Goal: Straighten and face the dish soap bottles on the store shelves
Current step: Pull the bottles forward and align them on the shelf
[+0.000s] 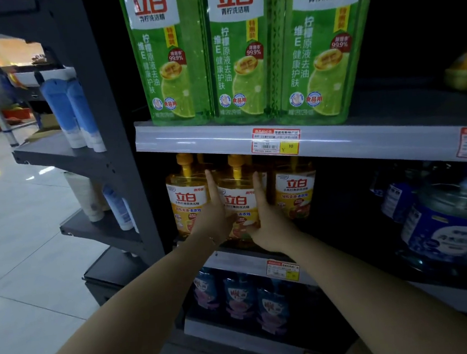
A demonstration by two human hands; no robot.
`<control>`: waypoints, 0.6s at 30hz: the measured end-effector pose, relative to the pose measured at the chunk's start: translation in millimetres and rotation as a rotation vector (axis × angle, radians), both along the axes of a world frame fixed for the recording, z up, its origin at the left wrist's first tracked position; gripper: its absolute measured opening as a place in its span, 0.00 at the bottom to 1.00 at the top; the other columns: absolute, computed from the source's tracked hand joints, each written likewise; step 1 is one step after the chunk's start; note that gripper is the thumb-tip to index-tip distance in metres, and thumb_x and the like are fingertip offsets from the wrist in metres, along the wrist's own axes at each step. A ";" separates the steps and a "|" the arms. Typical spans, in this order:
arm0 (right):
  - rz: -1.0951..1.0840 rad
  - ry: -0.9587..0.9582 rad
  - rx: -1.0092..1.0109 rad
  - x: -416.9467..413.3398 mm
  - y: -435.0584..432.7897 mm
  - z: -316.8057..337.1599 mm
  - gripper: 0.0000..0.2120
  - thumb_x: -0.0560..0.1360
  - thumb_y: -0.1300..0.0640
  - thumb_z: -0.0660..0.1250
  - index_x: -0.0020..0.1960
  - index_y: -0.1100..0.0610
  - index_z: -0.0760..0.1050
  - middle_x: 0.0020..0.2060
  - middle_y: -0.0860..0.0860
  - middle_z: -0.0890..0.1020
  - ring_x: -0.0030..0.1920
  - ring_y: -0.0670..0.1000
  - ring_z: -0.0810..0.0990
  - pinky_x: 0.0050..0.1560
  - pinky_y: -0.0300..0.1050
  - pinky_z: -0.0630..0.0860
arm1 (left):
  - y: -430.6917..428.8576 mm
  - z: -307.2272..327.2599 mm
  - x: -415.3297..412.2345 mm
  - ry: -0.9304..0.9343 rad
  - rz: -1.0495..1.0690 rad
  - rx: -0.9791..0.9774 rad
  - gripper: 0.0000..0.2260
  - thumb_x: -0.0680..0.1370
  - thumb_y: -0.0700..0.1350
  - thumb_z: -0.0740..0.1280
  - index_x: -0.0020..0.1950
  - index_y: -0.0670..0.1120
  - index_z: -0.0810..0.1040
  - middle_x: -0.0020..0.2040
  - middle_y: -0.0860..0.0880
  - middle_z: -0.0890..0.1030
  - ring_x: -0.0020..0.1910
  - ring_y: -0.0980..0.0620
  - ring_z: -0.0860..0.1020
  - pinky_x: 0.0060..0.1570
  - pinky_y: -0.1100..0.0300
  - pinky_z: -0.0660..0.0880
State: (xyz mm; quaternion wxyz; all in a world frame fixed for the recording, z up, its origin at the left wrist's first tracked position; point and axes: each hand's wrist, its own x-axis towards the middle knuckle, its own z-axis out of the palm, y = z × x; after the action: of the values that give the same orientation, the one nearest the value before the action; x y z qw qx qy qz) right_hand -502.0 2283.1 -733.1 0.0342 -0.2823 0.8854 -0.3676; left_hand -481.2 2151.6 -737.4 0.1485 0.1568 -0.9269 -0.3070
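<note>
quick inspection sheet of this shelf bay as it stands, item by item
surface: dark shelf with a white price rail, under the yellow bottles
job's things: three green bottles on the upper shelf, labels forward; below, left yellow bottle and right yellow bottle face front; middle yellow bottle is partly covered by the hands
clutter: blue pouches on the shelf below; price tag on the upper rail
grips: left grip presses the middle yellow bottle's left side, right grip its right side, fingers straight
cables: nothing seen
surroundings: tubes on the end rack at left; blue tubs at right; pale tiled floor
</note>
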 end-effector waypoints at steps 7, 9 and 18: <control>0.012 -0.007 0.044 -6.3 -8.5 -0.9 0.54 0.76 0.60 0.66 0.68 0.40 0.19 0.68 0.54 0.71 0.49 0.50 0.79 0.45 0.42 0.75 | 1.3 -8.5 -2.8 0.177 0.055 0.085 0.37 0.79 0.37 0.63 0.78 0.56 0.42 0.58 0.40 0.80 0.51 0.44 0.80 0.47 0.52 0.78; 0.013 -0.010 0.049 -6.9 -13.3 -2.1 0.54 0.76 0.60 0.66 0.69 0.42 0.19 0.70 0.55 0.68 0.52 0.51 0.79 0.46 0.41 0.73 | 0.9 -8.5 -4.1 0.182 0.064 0.012 0.34 0.80 0.37 0.61 0.78 0.55 0.44 0.61 0.40 0.77 0.53 0.43 0.80 0.51 0.47 0.79; 0.076 -0.101 0.000 -15.8 -6.2 -4.4 0.53 0.77 0.58 0.66 0.67 0.35 0.20 0.74 0.52 0.64 0.66 0.55 0.72 0.61 0.48 0.68 | -6.8 -12.6 -18.2 -0.010 -0.020 -0.127 0.48 0.78 0.39 0.66 0.73 0.46 0.24 0.70 0.33 0.67 0.57 0.42 0.79 0.59 0.46 0.76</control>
State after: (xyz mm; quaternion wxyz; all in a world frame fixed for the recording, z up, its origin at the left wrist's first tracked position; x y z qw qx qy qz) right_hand -517.9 2276.9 -737.5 0.0927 -0.2970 0.8711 -0.3800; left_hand -499.4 2144.8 -750.0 0.1505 0.1395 -0.9467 -0.2482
